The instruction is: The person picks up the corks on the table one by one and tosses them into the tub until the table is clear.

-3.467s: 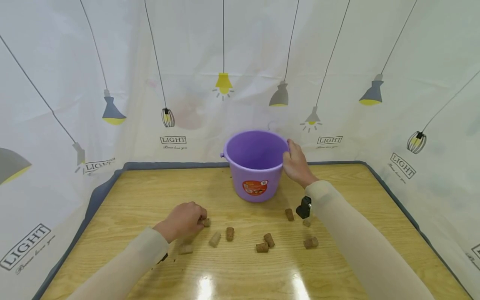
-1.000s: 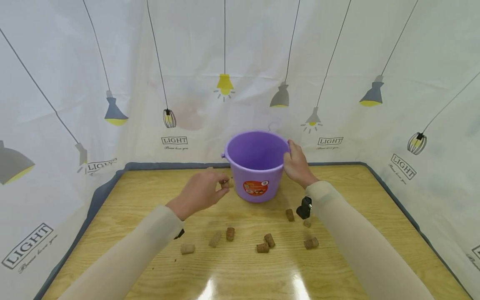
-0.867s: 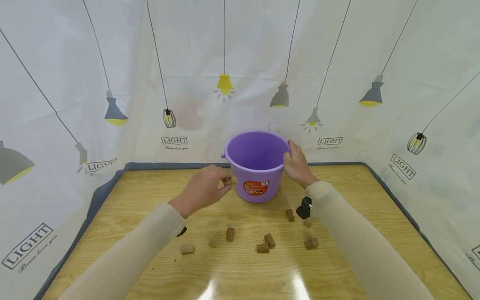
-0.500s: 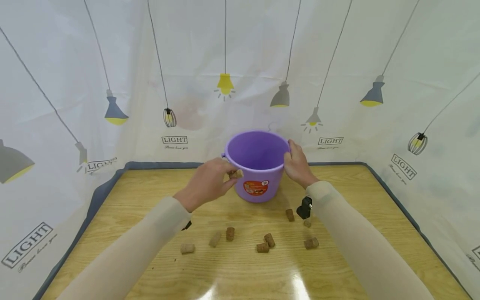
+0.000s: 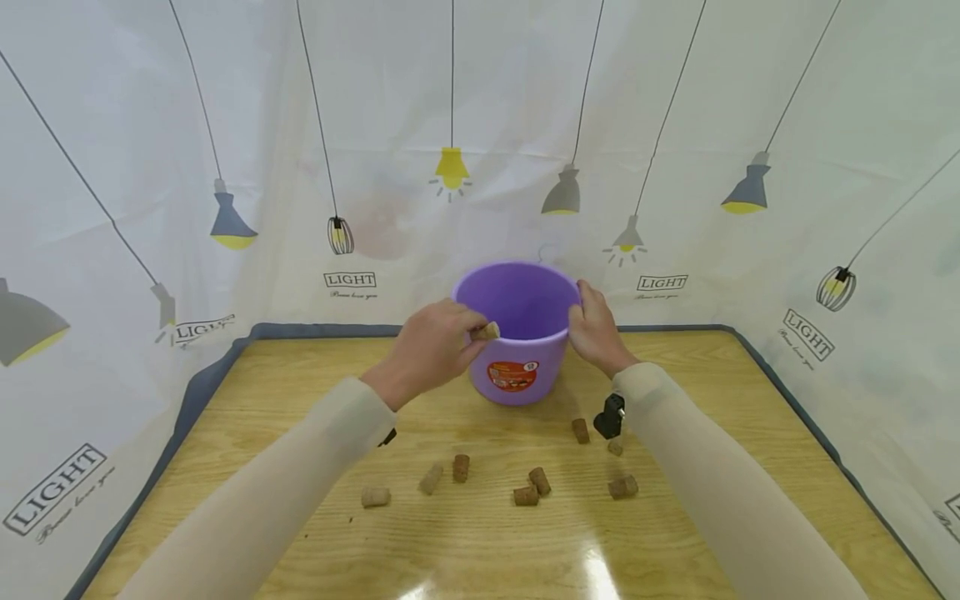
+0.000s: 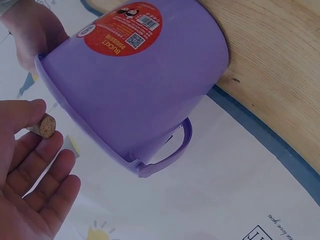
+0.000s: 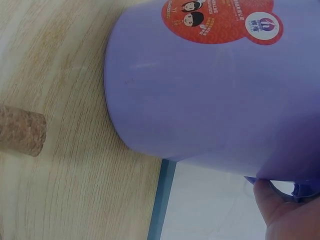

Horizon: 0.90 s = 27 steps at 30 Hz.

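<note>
A purple bucket (image 5: pixel 517 371) with a red label stands upright at the back of the wooden table. My left hand (image 5: pixel 431 350) pinches a cork (image 5: pixel 487 331) between thumb and forefinger, at the bucket's near left rim. In the left wrist view the cork (image 6: pixel 46 126) shows one round end, and the other fingers of the left hand (image 6: pixel 40 175) hold nothing. My right hand (image 5: pixel 596 329) grips the bucket's rim on the right side. The right wrist view shows the thumb of that hand (image 7: pixel 290 215) by the handle lug. The inside bottom of the bucket is hidden.
Several corks lie on the table (image 5: pixel 300 417): a pale cork (image 5: pixel 376 497) at left, a dark cork (image 5: pixel 461 467) mid-table, a touching pair with one cork (image 5: pixel 538 480), and a cork (image 5: pixel 580 430) near the right forearm. A printed cloth (image 5: pixel 390 192) rises behind.
My left hand has picked a cork off the table at left and carried it up and right to the bucket's rim. My right hand keeps its grip; the bucket stays in place.
</note>
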Each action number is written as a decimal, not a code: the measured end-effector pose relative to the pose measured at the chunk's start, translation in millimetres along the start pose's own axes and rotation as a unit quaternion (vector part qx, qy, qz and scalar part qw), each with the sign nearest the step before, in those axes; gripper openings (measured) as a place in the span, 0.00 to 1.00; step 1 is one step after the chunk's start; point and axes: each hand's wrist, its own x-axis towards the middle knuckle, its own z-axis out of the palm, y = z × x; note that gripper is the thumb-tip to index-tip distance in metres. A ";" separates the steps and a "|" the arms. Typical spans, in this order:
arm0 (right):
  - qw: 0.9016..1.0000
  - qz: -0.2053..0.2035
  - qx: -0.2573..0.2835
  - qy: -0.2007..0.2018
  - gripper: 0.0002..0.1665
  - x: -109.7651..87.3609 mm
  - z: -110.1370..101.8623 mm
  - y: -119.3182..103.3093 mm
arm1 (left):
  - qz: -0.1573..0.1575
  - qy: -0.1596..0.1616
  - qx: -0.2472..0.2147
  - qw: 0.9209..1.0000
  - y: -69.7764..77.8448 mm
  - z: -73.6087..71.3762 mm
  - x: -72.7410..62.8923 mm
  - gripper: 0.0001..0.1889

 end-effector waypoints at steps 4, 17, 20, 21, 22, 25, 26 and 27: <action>1.000 0.003 0.002 -0.002 0.37 0.4 -0.8 0.9 | 0.000 0.005 0.003 1.000 -0.4 1.5 4.8 0.04; 1.000 -0.001 -0.002 0.004 0.36 0.3 -1.2 -0.3 | -0.026 -0.007 -0.004 1.000 -2.8 7.1 19.1 0.05; 1.000 0.000 -0.001 0.001 0.36 -0.3 -0.4 -0.5 | -0.030 -0.009 -0.006 0.999 -2.3 10.1 21.1 0.05; 1.000 0.001 0.000 0.001 0.36 -0.4 -0.1 -0.6 | -0.032 -0.010 -0.007 0.999 -2.1 11.0 21.6 0.05; 1.000 0.001 0.000 0.000 0.36 -0.7 0.0 -0.8 | -0.034 -0.012 -0.008 0.999 -1.7 11.7 22.3 0.05; 1.000 0.000 -0.001 0.001 0.36 -1.2 -0.1 -1.4 | -0.042 -0.021 -0.005 0.999 -0.7 13.1 24.8 0.05; 1.000 0.000 -0.001 0.001 0.36 -1.1 -0.3 -1.5 | -0.046 -0.025 -0.004 0.999 -0.5 13.6 25.9 0.05; 1.000 0.000 -0.001 0.001 0.36 -1.1 -0.5 -1.7 | -0.050 -0.028 -0.001 0.998 -0.2 13.9 27.0 0.05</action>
